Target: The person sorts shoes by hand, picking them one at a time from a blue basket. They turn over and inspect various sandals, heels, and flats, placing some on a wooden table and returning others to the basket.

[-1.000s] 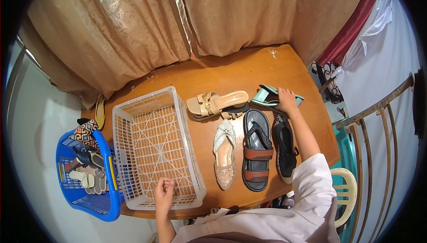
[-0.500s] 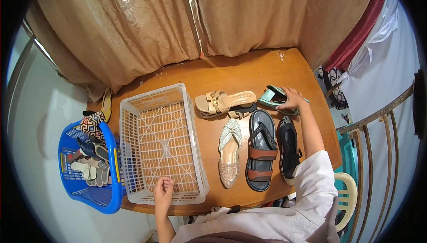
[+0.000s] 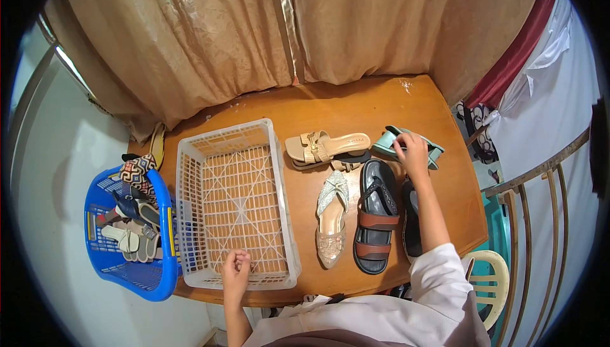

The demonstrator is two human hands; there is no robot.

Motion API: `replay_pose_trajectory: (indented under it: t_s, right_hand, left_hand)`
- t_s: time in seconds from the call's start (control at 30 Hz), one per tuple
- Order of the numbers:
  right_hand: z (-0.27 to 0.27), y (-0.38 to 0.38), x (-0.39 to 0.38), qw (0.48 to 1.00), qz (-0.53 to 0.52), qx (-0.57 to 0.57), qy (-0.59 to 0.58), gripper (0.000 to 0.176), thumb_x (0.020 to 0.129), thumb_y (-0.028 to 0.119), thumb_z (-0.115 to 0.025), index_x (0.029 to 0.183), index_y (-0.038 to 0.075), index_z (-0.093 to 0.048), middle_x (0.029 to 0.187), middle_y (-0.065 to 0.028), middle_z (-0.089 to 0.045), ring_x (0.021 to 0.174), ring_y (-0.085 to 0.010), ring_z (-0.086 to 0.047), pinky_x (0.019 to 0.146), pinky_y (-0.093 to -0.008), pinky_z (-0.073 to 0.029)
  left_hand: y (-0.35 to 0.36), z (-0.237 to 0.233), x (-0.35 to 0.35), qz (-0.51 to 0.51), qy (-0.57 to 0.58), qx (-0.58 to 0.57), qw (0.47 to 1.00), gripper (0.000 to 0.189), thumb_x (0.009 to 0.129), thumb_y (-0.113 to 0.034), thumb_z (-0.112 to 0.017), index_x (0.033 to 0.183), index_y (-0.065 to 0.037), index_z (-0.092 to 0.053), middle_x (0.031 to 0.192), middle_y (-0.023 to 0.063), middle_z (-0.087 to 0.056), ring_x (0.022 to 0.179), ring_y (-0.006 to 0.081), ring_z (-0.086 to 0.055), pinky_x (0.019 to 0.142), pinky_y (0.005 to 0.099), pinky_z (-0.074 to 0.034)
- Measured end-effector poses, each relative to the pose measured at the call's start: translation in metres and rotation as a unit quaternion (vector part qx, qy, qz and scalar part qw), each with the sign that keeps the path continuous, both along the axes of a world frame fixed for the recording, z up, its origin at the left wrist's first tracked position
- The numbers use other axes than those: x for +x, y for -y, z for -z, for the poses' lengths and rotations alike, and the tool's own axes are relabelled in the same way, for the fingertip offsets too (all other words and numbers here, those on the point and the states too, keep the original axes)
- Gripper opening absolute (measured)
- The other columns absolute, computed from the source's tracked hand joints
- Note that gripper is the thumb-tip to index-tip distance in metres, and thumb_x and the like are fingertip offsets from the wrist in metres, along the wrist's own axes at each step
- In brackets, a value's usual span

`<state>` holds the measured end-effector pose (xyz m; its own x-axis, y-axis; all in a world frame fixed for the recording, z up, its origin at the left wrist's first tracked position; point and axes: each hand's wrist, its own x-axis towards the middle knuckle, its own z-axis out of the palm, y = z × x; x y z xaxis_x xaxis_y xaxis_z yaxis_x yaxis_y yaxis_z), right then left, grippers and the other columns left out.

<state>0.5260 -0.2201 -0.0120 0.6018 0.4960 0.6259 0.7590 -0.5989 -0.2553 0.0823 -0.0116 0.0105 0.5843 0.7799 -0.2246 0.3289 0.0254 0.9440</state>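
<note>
My right hand point(image 3: 412, 151) is over the mint-green shoes point(image 3: 389, 139), its fingers bent and slightly apart, with nothing visible between them. My left hand point(image 3: 236, 267) hovers at the near edge of the white plastic basket point(image 3: 289, 233), fingers curled together and nothing in them. Left of the green pair are tan sandals point(image 3: 311, 148). Below them lie silver-and-gold pointed flats point(image 3: 331, 220), black sandals with brown straps point(image 3: 376, 220) and black shoes point(image 3: 412, 220), the last partly hidden by my right forearm.
At the left, a blue basket point(image 3: 166, 245) holds several shoes, with a patterned shoe point(image 3: 136, 170) at its rim. A yellow shoe point(image 3: 159, 147) lies behind it on the wooden table point(image 3: 356, 102). A cream chair point(image 3: 499, 277) and a wooden railing point(image 3: 508, 220) are at the right.
My right hand has shifted left and toward me, from the right end of the green shoes, and its spread fingers have curled. My left hand looks unchanged.
</note>
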Motion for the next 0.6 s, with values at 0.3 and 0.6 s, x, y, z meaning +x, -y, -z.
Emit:
replay_pose_trajectory:
  t_s: [0.3, 0.6]
  right_hand:
    - [-0.038, -0.026, -0.137, 0.992, -0.095, 0.048, -0.063, 0.013, 0.069, 0.010, -0.067, 0.071, 0.006, -0.055, 0.071, -0.0063, -0.054, 0.073, -0.0254, -0.053, 0.075, -0.0362, -0.039]
    - [-0.064, -0.073, -0.224, 0.972, -0.199, 0.067, -0.104, 0.012, 0.068, 0.007, -0.066, 0.071, 0.006, -0.054, 0.070, -0.0060, -0.052, 0.072, -0.0251, -0.052, 0.075, -0.0367, -0.039]
  left_hand:
    - [0.004, -0.011, -0.006, 0.031, 0.046, 0.008, 0.998, 0.006, 0.088, -0.007, -0.054, 0.089, -0.001, -0.052, 0.072, -0.0024, -0.049, 0.062, 0.0019, -0.044, 0.055, 0.0161, -0.038]
    - [-0.010, -0.020, -0.054, -0.002, 0.044, 0.054, 0.998, 0.006, 0.085, -0.006, -0.056, 0.085, -0.001, -0.055, 0.069, 0.0001, -0.053, 0.063, 0.0045, -0.049, 0.056, 0.0195, -0.041]
